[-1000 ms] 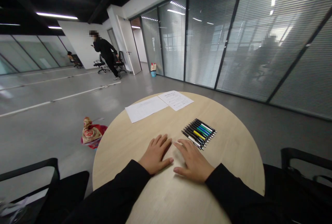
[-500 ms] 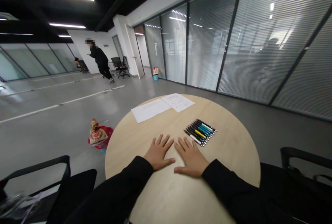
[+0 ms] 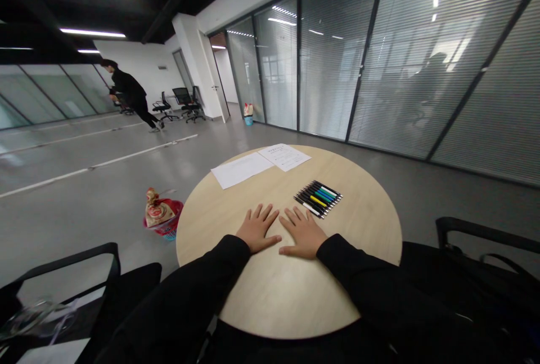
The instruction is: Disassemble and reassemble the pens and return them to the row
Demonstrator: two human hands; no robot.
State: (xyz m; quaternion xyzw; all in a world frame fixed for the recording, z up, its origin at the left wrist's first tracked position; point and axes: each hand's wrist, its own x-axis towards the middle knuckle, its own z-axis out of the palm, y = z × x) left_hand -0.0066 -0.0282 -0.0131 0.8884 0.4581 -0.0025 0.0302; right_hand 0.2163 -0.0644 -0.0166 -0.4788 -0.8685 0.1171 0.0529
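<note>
My left hand [image 3: 257,228] and my right hand [image 3: 301,231] lie flat, palms down and side by side, on a round light-wood table [image 3: 358,240], fingers spread and holding nothing. Both arms wear black sleeves. Just beyond my right hand, a tidy row of several pens [image 3: 318,197] with black, yellow, blue, green and white barrels rests on the tabletop, a short gap from my fingertips. Two white paper sheets [image 3: 242,169] [image 3: 284,156] lie at the table's far edge.
Black chairs stand at my left [image 3: 80,274] and right [image 3: 476,251]. A red basket with a bag [image 3: 162,216] sits on the grey floor left of the table. A person in black [image 3: 129,93] walks far back left. Glass walls with blinds [image 3: 379,66] run along the right.
The view has pulled back, so the table looks smaller and my hands farther away; they stay flat in place. The distant person has walked further left.
</note>
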